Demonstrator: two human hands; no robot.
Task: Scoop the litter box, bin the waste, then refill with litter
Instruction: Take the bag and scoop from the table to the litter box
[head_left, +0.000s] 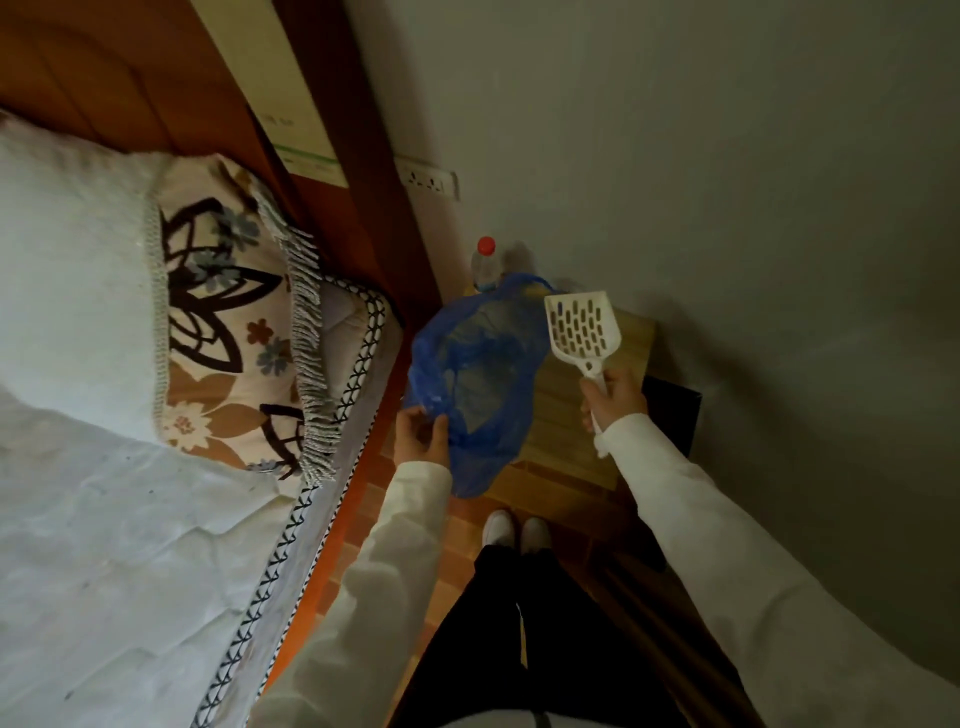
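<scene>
A blue plastic bag (480, 374) hangs open between the bed and the wall, with grey litter waste showing through its thin film. My left hand (420, 434) pinches the bag's near rim and holds it open. In my right hand (613, 397) is the handle of a white slotted litter scoop (583, 328). The scoop's head is empty and sits just right of the bag's mouth, above a wooden bedside stand (628, 358). No litter box is in view.
A bed (130, 519) with a white and a floral pillow fills the left side. A clear bottle with a red cap (487, 262) stands behind the bag. A grey wall runs along the right, with a socket strip (428, 179). My white shoes (514, 530) stand on the brick-patterned floor.
</scene>
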